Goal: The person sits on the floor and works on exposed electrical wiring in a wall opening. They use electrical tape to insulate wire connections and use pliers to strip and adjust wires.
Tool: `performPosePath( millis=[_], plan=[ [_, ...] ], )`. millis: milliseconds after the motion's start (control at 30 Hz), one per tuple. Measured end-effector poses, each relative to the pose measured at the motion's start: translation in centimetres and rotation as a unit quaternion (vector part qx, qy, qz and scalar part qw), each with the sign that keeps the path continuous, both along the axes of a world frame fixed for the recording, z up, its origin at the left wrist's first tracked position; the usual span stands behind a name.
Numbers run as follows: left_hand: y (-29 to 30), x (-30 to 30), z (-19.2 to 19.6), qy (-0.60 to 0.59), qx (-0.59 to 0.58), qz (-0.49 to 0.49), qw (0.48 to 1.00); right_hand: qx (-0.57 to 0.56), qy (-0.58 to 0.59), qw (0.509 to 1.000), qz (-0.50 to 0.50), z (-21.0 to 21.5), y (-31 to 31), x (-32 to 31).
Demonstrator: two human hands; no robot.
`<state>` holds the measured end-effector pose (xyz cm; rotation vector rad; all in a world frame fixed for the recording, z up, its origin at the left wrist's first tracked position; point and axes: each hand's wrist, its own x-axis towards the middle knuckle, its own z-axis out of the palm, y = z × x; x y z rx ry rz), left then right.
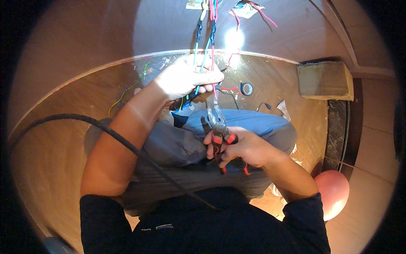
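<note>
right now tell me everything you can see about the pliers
The pliers have grey metal jaws and red-and-black handles. The right hand wraps the handles, with the red handle tips poking out below the fingers. The jaws point up toward the bundle of coloured wires held by the left hand, over the person's lap.

From my feed: tape roll (246, 89) on the wood floor (292, 106), wire scraps (127, 91) scattered near the wall, a wooden block (325, 80) on the right, and a pink ball (334, 192) lower right.
</note>
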<state>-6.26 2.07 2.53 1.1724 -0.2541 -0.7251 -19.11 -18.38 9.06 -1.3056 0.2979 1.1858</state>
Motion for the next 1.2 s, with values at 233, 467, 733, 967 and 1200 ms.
performPosePath(
  millis=[233, 467, 733, 967, 1200],
  plan=[
    [-0.4, -0.2, 0.1, -0.035, 0.024, 0.019, 0.999, 0.024, 0.048, 0.994, -0.097, -0.1, 0.7, 0.6],
    [-0.5, 0.1, -0.4, -0.054, 0.009, 0.017, 0.998, -0.017, 0.039, 0.996, -0.083, -0.2, 1.0, 0.8],
    [-0.6, -0.1, -0.5, -0.062, 0.029, 0.032, 0.997, -0.038, 0.017, 0.996, -0.073, -1.1, 1.1, 0.2],
    [-0.5, -0.1, -0.3, -0.045, 0.028, 0.031, 0.998, -0.072, -0.013, 0.997, -0.033, -0.5, 0.9, -0.4],
    [-0.8, 0.0, 0.0, -0.052, 0.037, 0.028, 0.998, -0.076, 0.007, 0.992, -0.097, -0.1, 1.6, -0.1]
  ],
)
